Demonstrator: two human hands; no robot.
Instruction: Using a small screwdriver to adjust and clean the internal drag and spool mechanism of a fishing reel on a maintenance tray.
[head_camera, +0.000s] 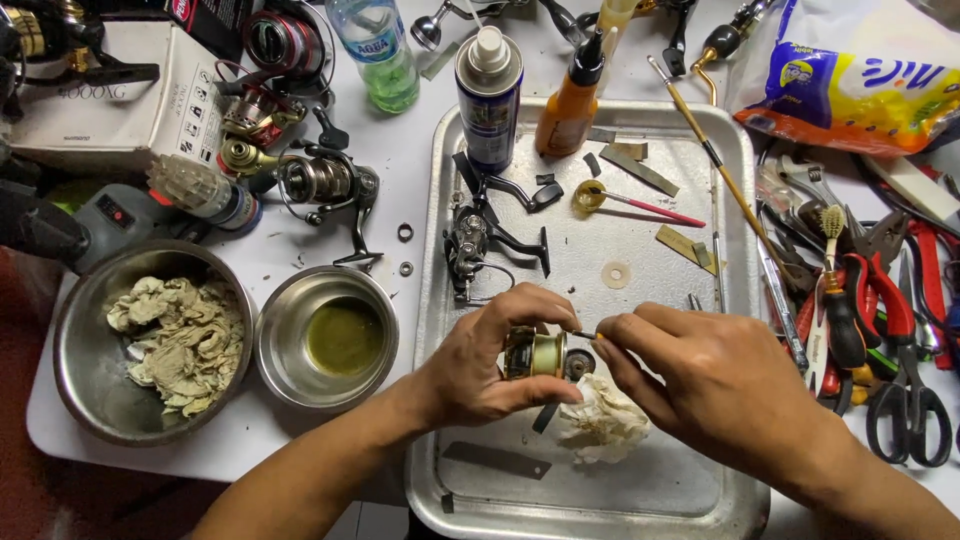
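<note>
Left hand (480, 355) closed round a small gold spool (535, 353), held sideways with its open end turned toward the right grip, presumably to present that face for work. Right hand (700, 375) pinched shut on a thin dark pin-like tool (585, 335), tip touching the spool's end; exact contact too small to tell. Both held just above a metal tray (700, 490), likely so loose parts drop inside its rim. Directly beneath the grips, a crumpled white rag (605, 425). Beyond the left grip, a stripped reel body (470, 250) lying on the tray, and farther off a spray can (488, 95) and orange bottle (565, 105) standing upright. Left of the left grip, on the bench (300, 250), a small steel bowl (325, 335) of greenish liquid and a bigger bowl (150, 340) of soiled rags. Right of the right grip, pliers and scissors (905, 400) heaped within reach.
</note>
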